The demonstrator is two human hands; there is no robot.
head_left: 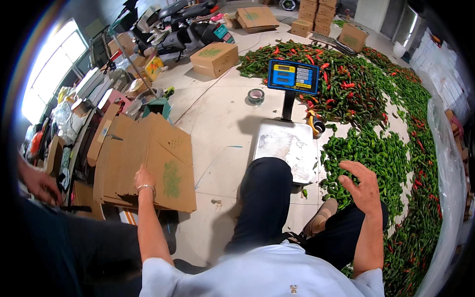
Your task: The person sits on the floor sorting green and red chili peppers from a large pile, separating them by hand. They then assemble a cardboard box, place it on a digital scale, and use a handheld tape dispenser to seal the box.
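Note:
My left hand [144, 179] is at the upper edges of a stack of flattened cardboard boxes [170, 171], its fingers closed on the edge of a box near the front of the stack. The front box carries a green printed patch. Held in the air, my right hand [363, 185] has its thumb and fingers apart and nothing between them. Behind and below it lies a heap of green peppers [366, 153]. Just beyond my knee stands a platform scale [284, 141] with a bare metal plate and a blue display [293, 76] on a post.
Another person's hand [42, 184] is at the far left. A tape roll [255, 96] and a tape dispenser [315, 123] lie by the scale. Red and green peppers [341, 84] spread along the right. A closed carton [214, 58] and a motorbike [180, 37] stand farther back.

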